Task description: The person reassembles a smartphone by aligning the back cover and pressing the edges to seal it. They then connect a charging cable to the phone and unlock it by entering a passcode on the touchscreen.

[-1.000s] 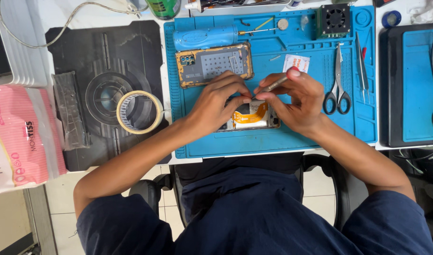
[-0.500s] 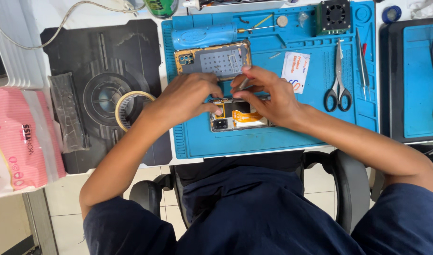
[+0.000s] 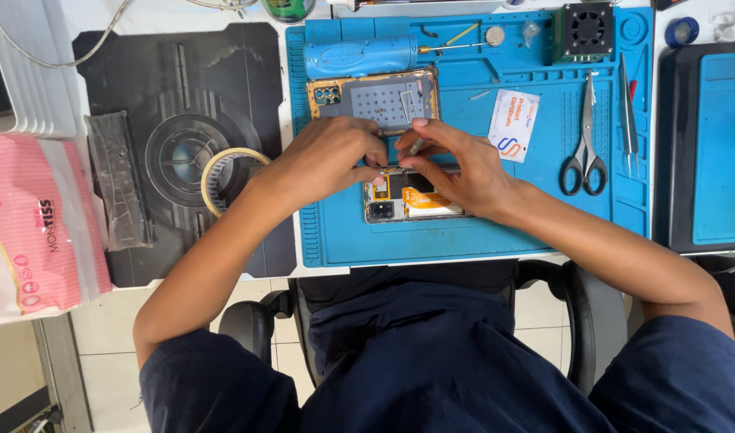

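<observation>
**Both hands on opened phone**

Left hand (image 3: 327, 156) and right hand (image 3: 456, 164) rest on the phone (image 3: 407, 200), which lies mid blue mat (image 3: 464, 232). Right fingers pinch a thin tool (image 3: 416, 147); left fingers curl, pressing the phone's top edge. Back cover (image 3: 375, 100) lies just above, scissors (image 3: 585, 136) well right, tape roll (image 3: 223, 172) left.

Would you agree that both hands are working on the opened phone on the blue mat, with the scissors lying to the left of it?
Not quite: the head view shows the scissors to the right of the opened phone. Both the left hand and right hand do work on it on the blue mat.
</observation>
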